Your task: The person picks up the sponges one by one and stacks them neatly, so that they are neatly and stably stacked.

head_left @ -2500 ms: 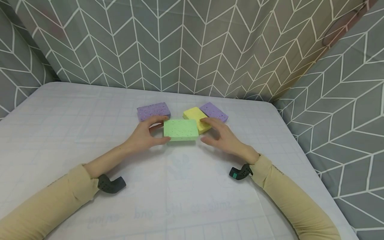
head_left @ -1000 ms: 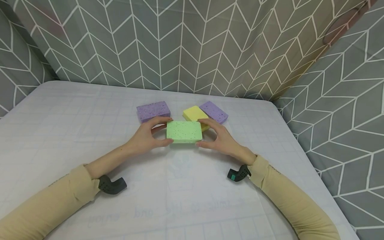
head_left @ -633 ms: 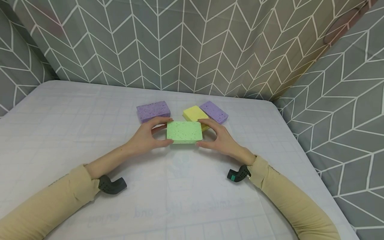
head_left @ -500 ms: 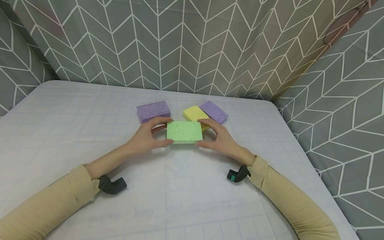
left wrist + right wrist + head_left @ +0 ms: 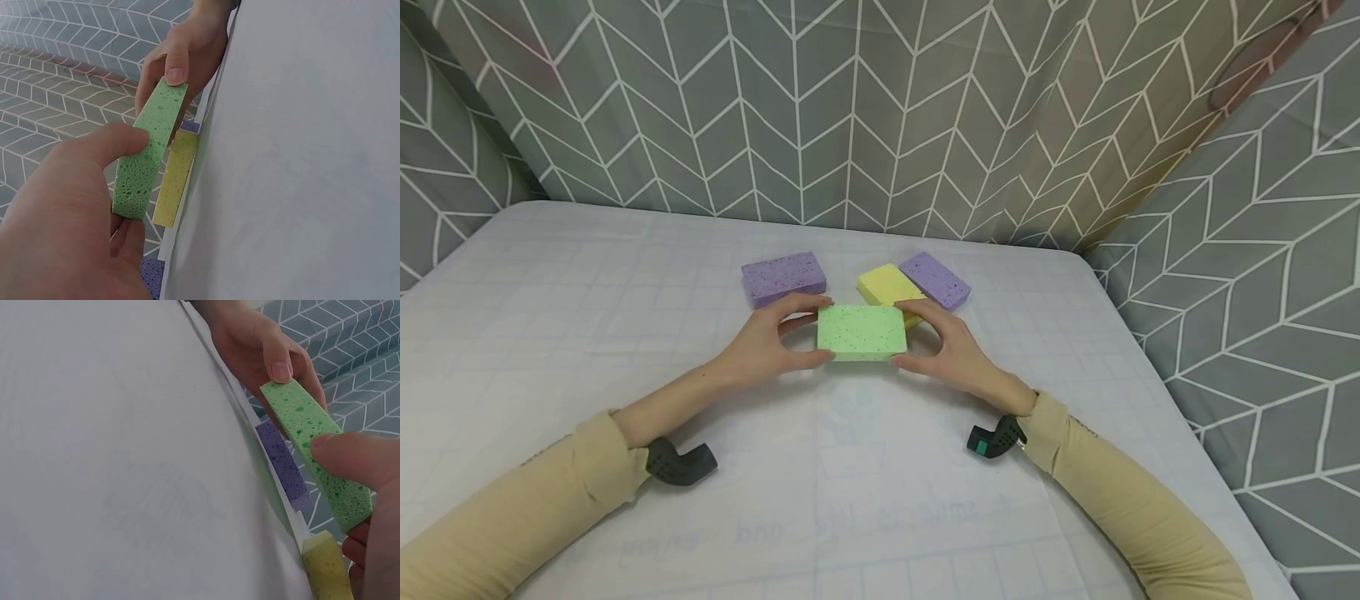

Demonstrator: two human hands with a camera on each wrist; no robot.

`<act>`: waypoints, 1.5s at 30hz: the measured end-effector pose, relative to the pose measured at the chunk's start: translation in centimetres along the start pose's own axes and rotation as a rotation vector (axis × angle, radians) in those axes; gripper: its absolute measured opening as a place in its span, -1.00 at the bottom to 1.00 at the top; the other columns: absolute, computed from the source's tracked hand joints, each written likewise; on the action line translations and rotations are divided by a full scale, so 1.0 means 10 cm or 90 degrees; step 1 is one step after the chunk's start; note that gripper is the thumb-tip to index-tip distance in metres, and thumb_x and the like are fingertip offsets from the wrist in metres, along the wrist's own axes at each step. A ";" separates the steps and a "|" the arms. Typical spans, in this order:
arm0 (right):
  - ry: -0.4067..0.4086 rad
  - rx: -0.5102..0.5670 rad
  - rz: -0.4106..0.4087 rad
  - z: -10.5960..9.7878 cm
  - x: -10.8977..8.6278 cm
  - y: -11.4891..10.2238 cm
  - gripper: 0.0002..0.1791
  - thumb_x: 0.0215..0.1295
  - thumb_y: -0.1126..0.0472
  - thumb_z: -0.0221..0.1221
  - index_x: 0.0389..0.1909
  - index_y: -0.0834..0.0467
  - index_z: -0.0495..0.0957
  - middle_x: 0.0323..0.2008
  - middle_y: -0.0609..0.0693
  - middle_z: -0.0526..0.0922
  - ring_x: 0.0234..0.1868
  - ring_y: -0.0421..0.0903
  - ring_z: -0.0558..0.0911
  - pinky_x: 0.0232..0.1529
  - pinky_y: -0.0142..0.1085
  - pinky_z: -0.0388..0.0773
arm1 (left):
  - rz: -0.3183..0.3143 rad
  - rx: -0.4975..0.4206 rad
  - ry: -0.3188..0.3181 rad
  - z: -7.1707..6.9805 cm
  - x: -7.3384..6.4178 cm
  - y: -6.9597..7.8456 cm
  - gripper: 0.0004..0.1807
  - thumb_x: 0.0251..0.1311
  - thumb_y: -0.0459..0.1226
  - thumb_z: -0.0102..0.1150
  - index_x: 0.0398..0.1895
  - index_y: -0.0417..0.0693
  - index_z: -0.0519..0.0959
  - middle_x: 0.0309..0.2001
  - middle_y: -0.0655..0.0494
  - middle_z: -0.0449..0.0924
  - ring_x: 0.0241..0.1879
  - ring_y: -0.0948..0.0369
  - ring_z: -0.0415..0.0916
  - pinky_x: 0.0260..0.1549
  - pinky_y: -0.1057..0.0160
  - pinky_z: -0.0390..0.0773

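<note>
A light green sponge with dark pores is held level between both hands, raised off the tabletop. My left hand pinches its left end, thumb on the near side and fingers on the far side. At the opposite end my right hand pinches it the same way. In the left wrist view the thumb presses on the green sponge's narrow near face. The right wrist view shows the right thumb on that same face of the green sponge. The fingers behind are partly hidden.
Behind the hands lie a purple sponge at left, a yellow sponge at centre and another purple sponge touching or close to it. All rest on the white cloth-covered table. A patterned grey curtain hangs beyond the table's back edge.
The right hand has closed onto the green sponge's right end; earlier it was apart from it. The sponge has shifted slightly right and nearer. In the last half second almost nothing moved.
</note>
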State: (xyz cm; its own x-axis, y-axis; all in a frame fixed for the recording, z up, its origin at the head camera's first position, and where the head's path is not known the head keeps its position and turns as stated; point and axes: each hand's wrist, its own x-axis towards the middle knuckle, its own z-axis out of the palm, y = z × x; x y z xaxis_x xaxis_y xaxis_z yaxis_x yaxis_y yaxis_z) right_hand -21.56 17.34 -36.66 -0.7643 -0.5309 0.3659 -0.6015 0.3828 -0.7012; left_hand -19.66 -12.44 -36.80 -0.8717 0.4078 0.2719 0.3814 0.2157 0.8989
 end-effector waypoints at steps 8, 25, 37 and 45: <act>0.007 0.014 -0.024 0.01 -0.04 0.09 -0.21 0.02 0.27 0.51 0.33 0.19 0.43 0.25 0.07 0.53 0.32 -0.01 0.45 0.50 -0.12 0.31 | -0.011 -0.005 -0.010 0.00 0.00 0.01 -0.24 -0.04 -0.43 0.53 0.30 -0.22 0.44 0.28 -0.06 0.45 0.30 0.00 0.44 0.33 0.28 0.47; 0.014 0.007 -0.005 0.03 -0.08 0.03 -0.19 -0.02 0.27 0.53 0.32 0.20 0.44 0.22 0.09 0.56 0.32 0.01 0.45 0.48 -0.07 0.32 | -0.004 0.002 -0.021 -0.01 -0.02 0.00 -0.26 -0.05 -0.41 0.54 0.27 -0.24 0.46 0.27 -0.10 0.47 0.26 -0.01 0.48 0.31 0.23 0.50; 0.012 -0.003 0.004 0.03 -0.15 0.01 -0.23 0.02 0.23 0.51 0.31 0.13 0.46 0.22 0.03 0.56 0.33 -0.04 0.44 0.47 -0.04 0.32 | -0.003 0.012 -0.038 -0.02 -0.04 -0.02 -0.25 -0.06 -0.36 0.56 0.27 -0.22 0.47 0.24 -0.08 0.49 0.24 0.03 0.49 0.30 0.23 0.51; 0.009 -0.008 -0.007 0.03 -0.18 -0.02 -0.24 0.00 0.22 0.52 0.30 0.13 0.48 0.25 0.01 0.55 0.36 -0.05 0.42 0.46 -0.03 0.34 | 0.010 0.015 -0.048 0.00 -0.06 -0.04 -0.25 -0.09 -0.35 0.59 0.25 -0.21 0.49 0.21 -0.06 0.50 0.24 0.03 0.49 0.30 0.24 0.52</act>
State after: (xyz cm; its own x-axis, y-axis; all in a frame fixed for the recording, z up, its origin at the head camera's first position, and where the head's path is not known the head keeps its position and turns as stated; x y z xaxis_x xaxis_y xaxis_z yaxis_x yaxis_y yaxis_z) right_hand -20.02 18.01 -37.33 -0.7610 -0.5244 0.3821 -0.6126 0.3868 -0.6893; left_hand -19.27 -12.81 -37.30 -0.8404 0.4765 0.2582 0.4022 0.2292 0.8864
